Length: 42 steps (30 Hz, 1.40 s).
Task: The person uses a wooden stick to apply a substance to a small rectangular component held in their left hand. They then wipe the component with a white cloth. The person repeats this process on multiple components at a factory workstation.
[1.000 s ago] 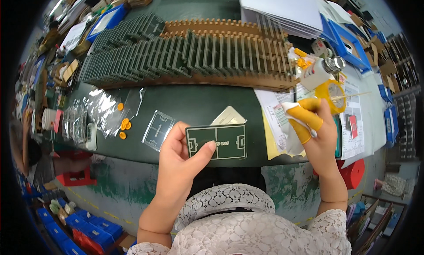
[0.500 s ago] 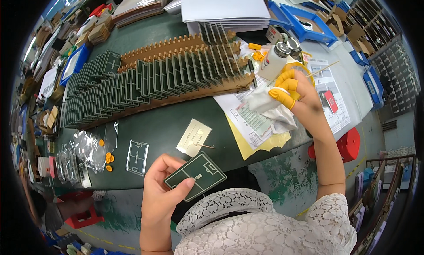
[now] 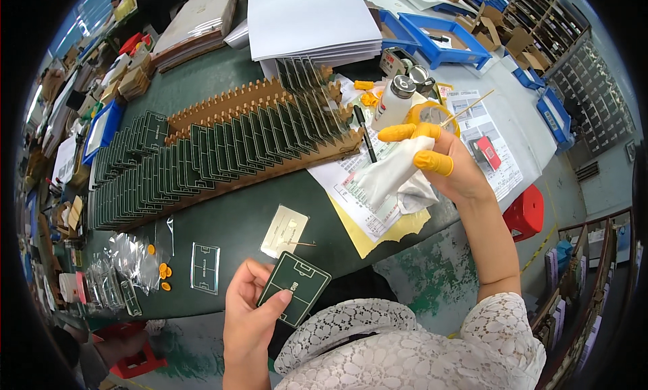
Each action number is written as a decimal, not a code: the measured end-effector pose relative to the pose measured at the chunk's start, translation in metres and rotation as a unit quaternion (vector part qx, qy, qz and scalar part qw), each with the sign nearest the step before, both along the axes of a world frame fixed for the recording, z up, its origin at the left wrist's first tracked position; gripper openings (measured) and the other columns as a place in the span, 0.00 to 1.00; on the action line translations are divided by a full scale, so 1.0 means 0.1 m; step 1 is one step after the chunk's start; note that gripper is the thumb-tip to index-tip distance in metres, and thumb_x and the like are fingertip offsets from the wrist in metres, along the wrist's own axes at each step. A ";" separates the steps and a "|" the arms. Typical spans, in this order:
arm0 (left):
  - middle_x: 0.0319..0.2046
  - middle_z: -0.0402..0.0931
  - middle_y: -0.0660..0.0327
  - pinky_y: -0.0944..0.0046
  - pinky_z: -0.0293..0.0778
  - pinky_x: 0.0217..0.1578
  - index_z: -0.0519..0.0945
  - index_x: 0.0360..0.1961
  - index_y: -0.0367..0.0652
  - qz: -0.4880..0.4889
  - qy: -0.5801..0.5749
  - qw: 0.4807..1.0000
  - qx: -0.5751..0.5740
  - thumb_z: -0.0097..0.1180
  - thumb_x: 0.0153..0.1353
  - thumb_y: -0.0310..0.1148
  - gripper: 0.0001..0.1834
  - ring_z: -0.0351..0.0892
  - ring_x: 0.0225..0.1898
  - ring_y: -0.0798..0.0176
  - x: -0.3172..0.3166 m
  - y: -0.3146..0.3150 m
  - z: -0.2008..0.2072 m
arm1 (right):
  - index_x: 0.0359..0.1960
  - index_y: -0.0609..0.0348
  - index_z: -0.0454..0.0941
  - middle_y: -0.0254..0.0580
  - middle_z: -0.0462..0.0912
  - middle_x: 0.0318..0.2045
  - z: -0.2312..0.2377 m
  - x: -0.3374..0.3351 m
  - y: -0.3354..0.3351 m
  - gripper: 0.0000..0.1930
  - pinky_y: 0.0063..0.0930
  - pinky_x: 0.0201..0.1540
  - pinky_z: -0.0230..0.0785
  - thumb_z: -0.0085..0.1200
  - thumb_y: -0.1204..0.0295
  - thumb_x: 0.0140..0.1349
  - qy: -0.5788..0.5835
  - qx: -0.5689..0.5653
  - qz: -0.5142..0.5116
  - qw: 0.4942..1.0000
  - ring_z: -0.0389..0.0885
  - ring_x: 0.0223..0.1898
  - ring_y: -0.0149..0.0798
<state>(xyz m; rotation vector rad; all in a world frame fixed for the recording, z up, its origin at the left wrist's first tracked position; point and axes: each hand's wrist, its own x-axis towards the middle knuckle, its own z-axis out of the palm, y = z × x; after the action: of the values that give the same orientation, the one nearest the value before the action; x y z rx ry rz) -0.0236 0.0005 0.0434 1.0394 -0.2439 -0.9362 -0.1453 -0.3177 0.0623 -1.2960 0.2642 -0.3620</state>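
My left hand (image 3: pixel 256 309), at the table's front edge, pinches a dark green card (image 3: pixel 304 285) printed with white sports-pitch lines, thumb on its face. My right hand (image 3: pixel 449 157) wears yellow finger cots and grips a white cloth (image 3: pixel 391 170) between thumb and fingers, over printed papers. A thin wooden stick (image 3: pixel 468 108) slants up behind this hand; I cannot tell whether the fingers touch it. Just beyond my left hand lies a cream card (image 3: pixel 285 229) with a small thin stick on it. Another green card (image 3: pixel 204 268), in a clear sleeve, lies to the left.
Slotted cardboard racks (image 3: pixel 223 106) hold many upright green cards. A white bottle (image 3: pixel 393 99), yellow tape roll (image 3: pixel 453 116) and black pen (image 3: pixel 365 135) stand or lie beyond my right hand. Orange finger cots (image 3: pixel 164 271) and clear sleeves (image 3: pixel 131 255) are at left; a red stool (image 3: pixel 524 213) at right.
The whole view has shifted a little. My right hand has come lower with the cloth, and the black pen now shows beside it. The card in my left hand has turned more upright.
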 end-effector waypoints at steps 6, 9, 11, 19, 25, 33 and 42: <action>0.35 0.77 0.57 0.70 0.72 0.44 0.67 0.33 0.40 -0.008 0.032 0.999 -0.013 0.57 0.56 0.15 0.12 0.77 0.37 0.71 0.02 0.00 -0.01 | 0.49 0.62 0.75 0.44 0.83 0.44 0.13 0.05 -0.25 0.19 0.27 0.51 0.74 0.67 0.71 0.58 -0.008 -0.062 -0.127 0.990 0.82 0.46 0.33; 0.35 0.78 0.57 0.70 0.72 0.44 0.67 0.34 0.40 0.000 0.042 0.999 -0.013 0.56 0.57 0.15 0.12 0.77 0.37 0.71 0.02 0.00 -0.01 | 0.45 0.62 0.78 0.40 0.83 0.39 0.16 0.10 -0.34 0.17 0.23 0.41 0.75 0.68 0.71 0.57 0.067 -0.229 -0.232 0.943 0.82 0.39 0.29; 0.36 0.78 0.56 0.70 0.72 0.44 0.67 0.34 0.40 0.001 0.042 0.999 -0.009 0.56 0.57 0.15 0.11 0.77 0.38 0.71 0.03 -0.01 0.00 | 0.43 0.62 0.80 0.39 0.83 0.38 0.17 0.11 -0.38 0.15 0.22 0.40 0.75 0.69 0.70 0.57 0.121 -0.330 -0.270 0.897 0.81 0.38 0.28; 0.37 0.79 0.57 0.71 0.71 0.46 0.68 0.35 0.40 0.001 0.034 0.999 0.014 0.56 0.58 0.17 0.10 0.77 0.39 0.73 0.02 -0.04 -0.01 | 0.38 0.58 0.86 0.39 0.76 0.35 0.11 0.21 -0.58 0.15 0.38 0.55 0.59 0.62 0.78 0.45 0.104 -0.813 -0.274 0.503 0.72 0.46 0.43; 0.41 0.79 0.57 0.71 0.72 0.45 0.68 0.36 0.41 0.043 -0.013 0.998 0.046 0.58 0.59 0.16 0.12 0.77 0.42 0.73 0.02 -0.06 -0.02 | 0.37 0.57 0.87 0.36 0.78 0.43 -0.02 0.38 -0.69 0.15 0.41 0.56 0.60 0.59 0.78 0.45 0.114 -0.888 -0.232 0.380 0.74 0.49 0.40; 0.44 0.79 0.56 0.71 0.75 0.45 0.67 0.37 0.40 0.050 -0.030 0.996 0.064 0.57 0.61 0.17 0.11 0.77 0.44 0.72 0.06 -0.05 -0.03 | 0.38 0.62 0.86 0.38 0.80 0.46 0.00 0.40 -0.57 0.13 0.41 0.61 0.60 0.57 0.81 0.49 0.189 -0.881 -0.237 0.363 0.74 0.53 0.42; 0.44 0.79 0.55 0.71 0.76 0.45 0.66 0.37 0.41 0.068 0.016 0.997 0.031 0.57 0.61 0.17 0.12 0.78 0.44 0.73 0.07 -0.07 -0.06 | 0.45 0.51 0.86 0.35 0.79 0.43 -0.04 0.18 0.46 0.19 0.37 0.46 0.59 0.65 0.75 0.48 -0.066 -0.841 -0.166 0.510 0.71 0.43 0.41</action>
<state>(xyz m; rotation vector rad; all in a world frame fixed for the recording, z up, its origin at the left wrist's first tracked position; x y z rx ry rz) -0.0163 -0.0066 0.0375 1.0828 -0.1170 -0.8413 -0.1278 -0.2713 0.0587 -3.1711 -0.1030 -1.2180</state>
